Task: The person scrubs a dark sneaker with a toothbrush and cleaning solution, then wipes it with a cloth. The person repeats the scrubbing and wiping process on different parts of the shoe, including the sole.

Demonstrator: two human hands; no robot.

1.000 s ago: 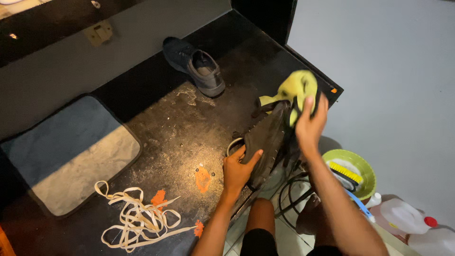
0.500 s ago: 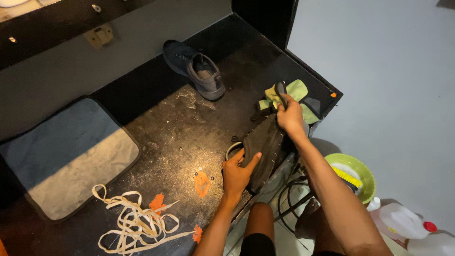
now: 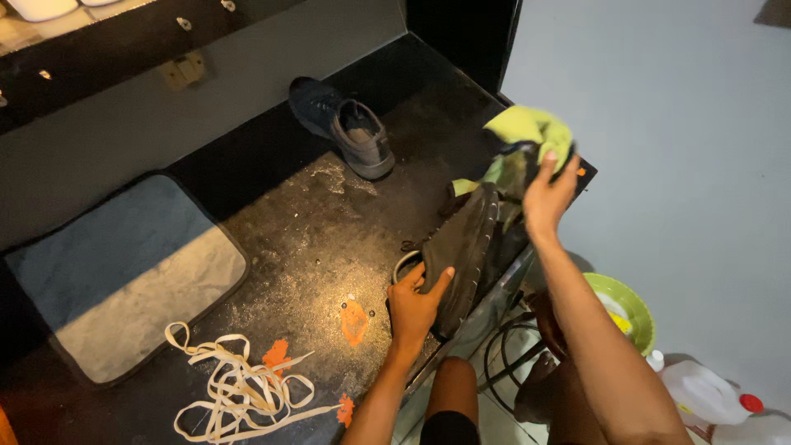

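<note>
A dark shoe (image 3: 465,247) lies on its side, sole up, at the edge of a black speckled counter (image 3: 313,239). My left hand (image 3: 416,301) grips the shoe at its heel end and holds it against the counter. My right hand (image 3: 545,194) holds a yellow-green cloth (image 3: 527,132) bunched over the shoe's toe end, near the counter's far right corner.
A second dark shoe (image 3: 350,128) stands further back on the counter. A grey mat (image 3: 124,272) lies at left, with loose cream laces (image 3: 235,387) in front of it. Below right are a green bowl (image 3: 634,309), a white jug with a red cap (image 3: 709,395) and a wire stool frame (image 3: 511,354).
My right hand with the cloth swept down onto the shoe's toe and has now come back up and to the right. My left hand stays at the heel.
</note>
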